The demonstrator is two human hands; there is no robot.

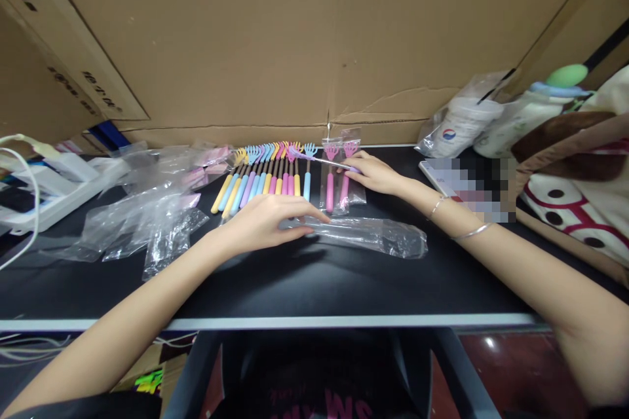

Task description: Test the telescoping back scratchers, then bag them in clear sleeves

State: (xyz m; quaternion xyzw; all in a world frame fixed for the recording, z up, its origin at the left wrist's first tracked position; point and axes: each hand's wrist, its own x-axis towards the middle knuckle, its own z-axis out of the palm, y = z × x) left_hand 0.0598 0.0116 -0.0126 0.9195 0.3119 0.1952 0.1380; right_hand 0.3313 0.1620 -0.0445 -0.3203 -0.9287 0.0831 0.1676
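My left hand pinches the open-lying end of a long clear plastic sleeve, which stretches flat to the right over the black desk. In my right hand is a purple back scratcher, gripped by its handle, its claw pointing left. Left of it lies a row of back scratchers with yellow, blue, purple and pink handles; my left hand partly covers the row's near side. Two pink back scratchers in clear sleeves lie side by side by my right hand.
Crumpled clear sleeves cover the desk's left side, near a white power strip. On the right are a phone, a bagged white cup, a bottle and a cloth bag. A cardboard wall stands behind.
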